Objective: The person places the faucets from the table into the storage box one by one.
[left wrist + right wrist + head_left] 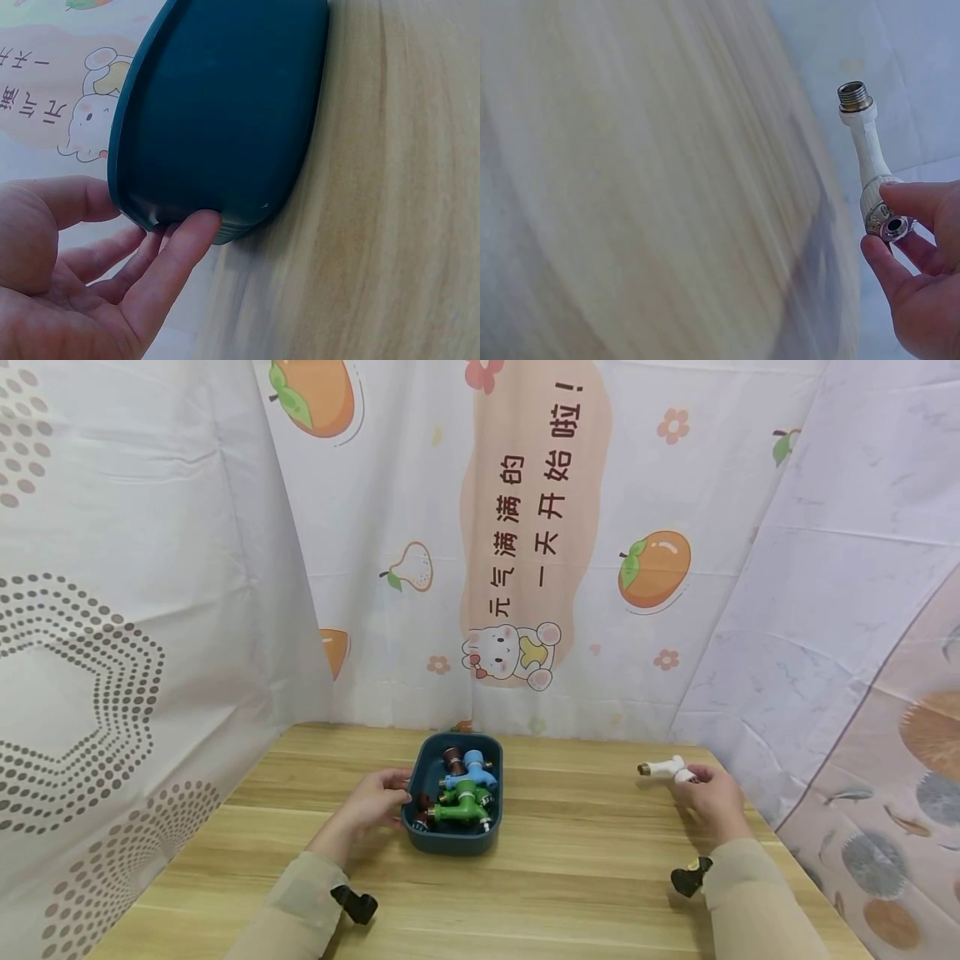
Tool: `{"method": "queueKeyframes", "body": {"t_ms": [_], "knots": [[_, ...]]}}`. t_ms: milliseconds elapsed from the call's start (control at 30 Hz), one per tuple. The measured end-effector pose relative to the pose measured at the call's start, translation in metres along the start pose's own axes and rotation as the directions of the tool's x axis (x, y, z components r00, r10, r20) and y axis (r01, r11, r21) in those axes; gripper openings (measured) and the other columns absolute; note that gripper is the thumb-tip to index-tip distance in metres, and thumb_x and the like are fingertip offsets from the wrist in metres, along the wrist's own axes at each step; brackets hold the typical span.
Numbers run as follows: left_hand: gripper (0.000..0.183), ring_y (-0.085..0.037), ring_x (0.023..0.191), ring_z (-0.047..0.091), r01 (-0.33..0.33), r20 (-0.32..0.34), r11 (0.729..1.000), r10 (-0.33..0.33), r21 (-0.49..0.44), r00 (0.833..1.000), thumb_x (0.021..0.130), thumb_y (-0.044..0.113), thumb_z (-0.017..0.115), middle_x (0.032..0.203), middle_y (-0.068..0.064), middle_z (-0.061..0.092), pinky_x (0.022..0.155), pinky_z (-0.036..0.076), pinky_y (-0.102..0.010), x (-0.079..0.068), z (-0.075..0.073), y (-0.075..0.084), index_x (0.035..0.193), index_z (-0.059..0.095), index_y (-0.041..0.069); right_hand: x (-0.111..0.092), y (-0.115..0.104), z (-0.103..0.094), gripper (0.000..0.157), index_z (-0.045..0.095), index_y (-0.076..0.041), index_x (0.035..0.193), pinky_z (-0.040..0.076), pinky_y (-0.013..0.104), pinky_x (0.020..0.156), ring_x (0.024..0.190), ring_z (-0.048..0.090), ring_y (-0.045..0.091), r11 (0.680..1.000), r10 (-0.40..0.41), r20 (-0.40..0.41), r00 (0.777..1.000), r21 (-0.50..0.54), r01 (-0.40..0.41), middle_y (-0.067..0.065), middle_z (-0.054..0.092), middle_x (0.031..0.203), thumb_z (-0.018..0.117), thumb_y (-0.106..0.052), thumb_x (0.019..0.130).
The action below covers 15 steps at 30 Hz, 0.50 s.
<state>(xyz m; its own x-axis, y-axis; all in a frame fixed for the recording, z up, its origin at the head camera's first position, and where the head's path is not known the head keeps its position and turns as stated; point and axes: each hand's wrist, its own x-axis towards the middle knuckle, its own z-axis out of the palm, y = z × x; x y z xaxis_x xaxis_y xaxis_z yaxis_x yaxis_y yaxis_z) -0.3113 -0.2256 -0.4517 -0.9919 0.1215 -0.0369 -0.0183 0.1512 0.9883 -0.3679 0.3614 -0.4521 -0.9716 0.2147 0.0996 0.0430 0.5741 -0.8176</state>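
Observation:
A dark teal plastic bin [453, 845] stands left of centre on the wooden table. My left hand [367, 802] holds it at its left side, with fingertips at the rim and against the outer wall in the left wrist view. Several plastic taps lie piled inside: a light blue tap [476, 774], a green tap [461, 812] and a dark brown tap [452, 760] among them. Over at the table's right side, my right hand [716, 797] pinches a white tap [663, 767] by its handle end. The tap's threaded metal end [853, 96] points away from the fingers.
Wooden tabletop [570, 827] stretches between the bin and my right hand. Printed curtain [405, 635] hangs along the table's back edge, with more cloth at the left and right sides. A black strap mount [354, 903] sits at each wrist.

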Motion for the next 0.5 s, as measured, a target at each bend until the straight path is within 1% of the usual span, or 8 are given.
{"method": "queueKeyframes", "body": {"t_ms": [33, 233, 367, 500], "knots": [[0.049, -0.035, 0.096, 0.067, 0.001, -0.002, 1.000, -0.001, 0.001, 1.000, 0.096, -0.004, 0.056, 0.126, -0.030, 0.054, 0.065, 0.061, -0.049, 0.000, 0.000, 0.000, 0.144, 0.048, -0.008, 0.001, -0.001, 0.000, 0.055, 0.053, 0.011, 0.137, 0.046, 0.042, 0.093, 0.115, 0.055, 0.040, 1.000, -0.001, 0.000, 1.000, 0.003, 0.001, 0.032, 0.056, 0.133, 0.070, -0.017, 0.093], [0.049, -0.034, 0.096, 0.067, 0.001, -0.004, 1.000, -0.001, 0.004, 1.000, 0.096, -0.004, 0.056, 0.126, -0.030, 0.055, 0.064, 0.061, -0.049, 0.001, 0.000, 0.000, 0.144, 0.049, -0.008, 0.006, -0.005, -0.001, 0.055, 0.052, 0.009, 0.140, 0.047, 0.041, 0.089, 0.116, 0.054, 0.040, 0.999, -0.014, 0.007, 1.000, -0.046, 0.015, 0.031, 0.055, 0.136, 0.068, -0.019, 0.096], [0.049, -0.034, 0.097, 0.067, -0.002, -0.005, 1.000, 0.002, 0.004, 1.000, 0.096, -0.004, 0.056, 0.127, -0.030, 0.055, 0.064, 0.061, -0.049, 0.001, 0.001, 0.000, 0.144, 0.048, -0.009, 0.007, -0.010, 0.000, 0.053, 0.052, 0.010, 0.139, 0.046, 0.048, 0.096, 0.119, 0.053, 0.043, 0.998, -0.038, 0.006, 0.999, -0.052, 0.038, 0.032, 0.055, 0.136, 0.068, -0.016, 0.096], [0.048, -0.034, 0.097, 0.067, -0.001, -0.009, 1.000, 0.001, 0.007, 1.000, 0.096, -0.004, 0.056, 0.126, -0.029, 0.055, 0.063, 0.061, -0.048, 0.001, 0.001, 0.000, 0.144, 0.049, -0.008, 0.007, -0.018, 0.003, 0.051, 0.054, 0.011, 0.136, 0.043, 0.053, 0.100, 0.121, 0.052, 0.046, 0.994, -0.081, -0.010, 0.997, -0.070, 0.080, 0.033, 0.056, 0.134, 0.069, -0.014, 0.094]]}}
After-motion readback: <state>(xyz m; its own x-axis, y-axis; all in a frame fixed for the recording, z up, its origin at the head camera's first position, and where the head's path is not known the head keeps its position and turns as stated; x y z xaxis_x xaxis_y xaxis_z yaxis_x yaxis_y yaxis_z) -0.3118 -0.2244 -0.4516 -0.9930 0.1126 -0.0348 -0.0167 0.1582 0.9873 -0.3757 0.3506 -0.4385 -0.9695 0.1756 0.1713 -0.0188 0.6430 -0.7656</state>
